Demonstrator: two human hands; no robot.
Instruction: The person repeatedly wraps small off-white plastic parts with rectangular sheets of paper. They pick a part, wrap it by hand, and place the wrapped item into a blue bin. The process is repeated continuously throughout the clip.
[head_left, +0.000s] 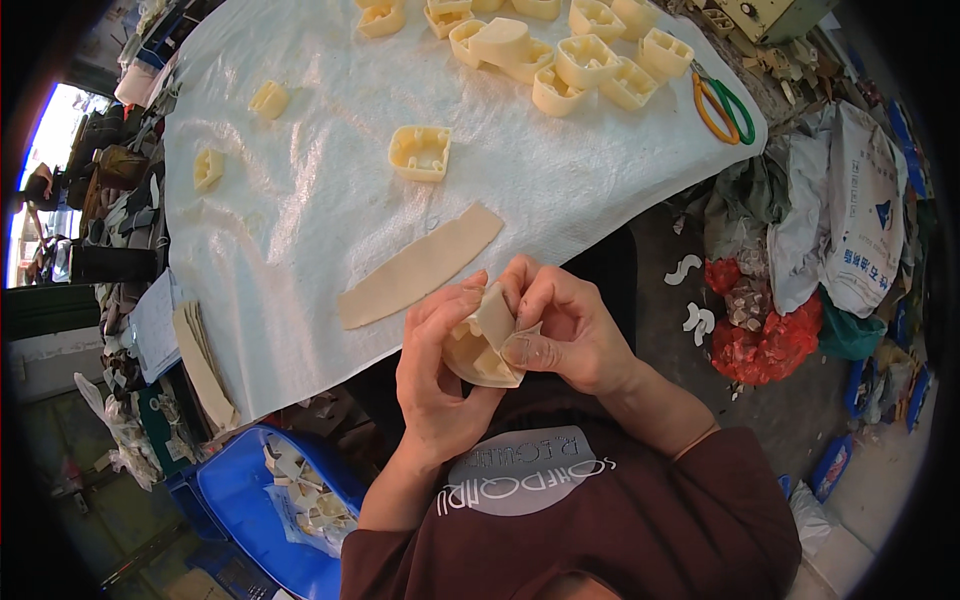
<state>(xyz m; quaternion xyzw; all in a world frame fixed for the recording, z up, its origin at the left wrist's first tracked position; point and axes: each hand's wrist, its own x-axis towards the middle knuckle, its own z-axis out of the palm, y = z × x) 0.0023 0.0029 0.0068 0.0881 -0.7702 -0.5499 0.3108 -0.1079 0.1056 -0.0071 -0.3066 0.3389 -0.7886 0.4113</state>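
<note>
In front of my chest, my left hand is wrapped around a hollow cream plastic block, shaped like a shoe heel, with its ribbed cavity partly showing. At the block's right side, my right hand is closed, thumb and fingers pinching the edge of a thin beige covering that lies against the wall. Just beyond my hands, a flat beige strip with a curved outline lies on the white sheet. Farther off, a similar hollow block stands alone.
Several cream blocks cluster at the sheet's far side, beside scissors with orange and green handles. Stacked beige strips lie at the left edge of the white-covered table. A blue bin holds scraps; bags crowd the right floor.
</note>
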